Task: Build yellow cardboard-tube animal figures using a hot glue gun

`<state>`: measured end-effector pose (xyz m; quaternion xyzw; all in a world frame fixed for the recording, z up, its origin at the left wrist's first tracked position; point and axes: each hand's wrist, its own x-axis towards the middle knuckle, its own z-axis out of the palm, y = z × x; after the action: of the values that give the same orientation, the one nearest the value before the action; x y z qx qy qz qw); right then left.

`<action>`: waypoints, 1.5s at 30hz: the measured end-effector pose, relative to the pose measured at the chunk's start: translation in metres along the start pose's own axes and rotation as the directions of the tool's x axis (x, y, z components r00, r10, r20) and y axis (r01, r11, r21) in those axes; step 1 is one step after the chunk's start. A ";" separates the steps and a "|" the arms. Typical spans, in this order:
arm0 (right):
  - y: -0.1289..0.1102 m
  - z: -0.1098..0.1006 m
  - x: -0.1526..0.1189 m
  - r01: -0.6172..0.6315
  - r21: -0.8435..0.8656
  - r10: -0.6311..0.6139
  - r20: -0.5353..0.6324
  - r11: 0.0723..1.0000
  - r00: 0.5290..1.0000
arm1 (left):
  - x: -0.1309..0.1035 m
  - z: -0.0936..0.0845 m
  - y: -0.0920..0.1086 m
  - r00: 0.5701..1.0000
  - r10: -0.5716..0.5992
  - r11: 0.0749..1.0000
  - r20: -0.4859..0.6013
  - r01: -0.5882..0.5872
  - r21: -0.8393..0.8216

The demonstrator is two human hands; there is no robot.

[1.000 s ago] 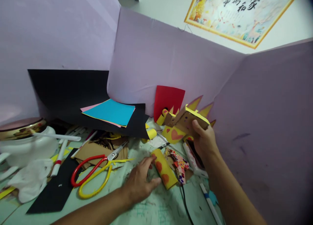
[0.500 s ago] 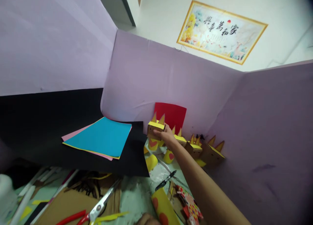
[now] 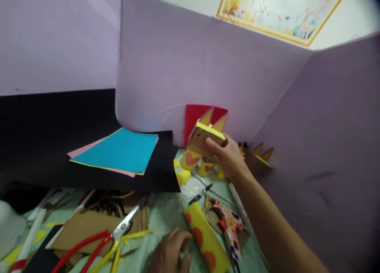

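My right hand holds a small cardboard box head, thumb across its front. The head has a yellow top, drawn dot eyes and two pointed yellow ears edged in pink. It is raised in front of a red sheet. Behind and below it stand short yellow paper tubes with heart shapes. My left hand is low at the bottom edge, blurred and partly cut off, its thumb and fingers loosely bent with a gap between them. Beside it lies a yellow tube with orange spots.
Red-handled scissors lie on cardboard at the lower left. Coloured sheets rest on black card. A pen and a red patterned thing lie centre right. Another eared box stands by the purple panel.
My right hand has brought the box head nearer and to the right, tilting it. More of my left hand shows at the bottom. The view has tipped downward.
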<state>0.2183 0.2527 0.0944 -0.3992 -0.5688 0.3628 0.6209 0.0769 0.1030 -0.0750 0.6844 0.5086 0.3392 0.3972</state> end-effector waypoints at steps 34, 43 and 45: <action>0.019 -0.083 -0.182 -0.079 0.610 0.201 -0.133 0.788 0.971 | 0.016 -0.063 0.066 0.923 0.287 0.461 0.256 -0.368 0.807; 0.031 -0.069 -0.189 -0.178 0.571 0.211 0.009 0.802 0.978 | -0.031 -0.123 0.069 0.974 0.215 0.923 -0.077 -0.177 0.341; 0.035 -0.066 -0.190 -0.197 0.550 0.230 0.009 0.811 0.973 | -0.032 -0.125 0.068 0.971 0.214 0.945 -0.105 -0.179 0.272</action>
<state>0.2669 0.0902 -0.0189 -0.2766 -0.3745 0.5658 0.6805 -0.0106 0.0855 0.0408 0.7540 0.5033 0.3520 0.2331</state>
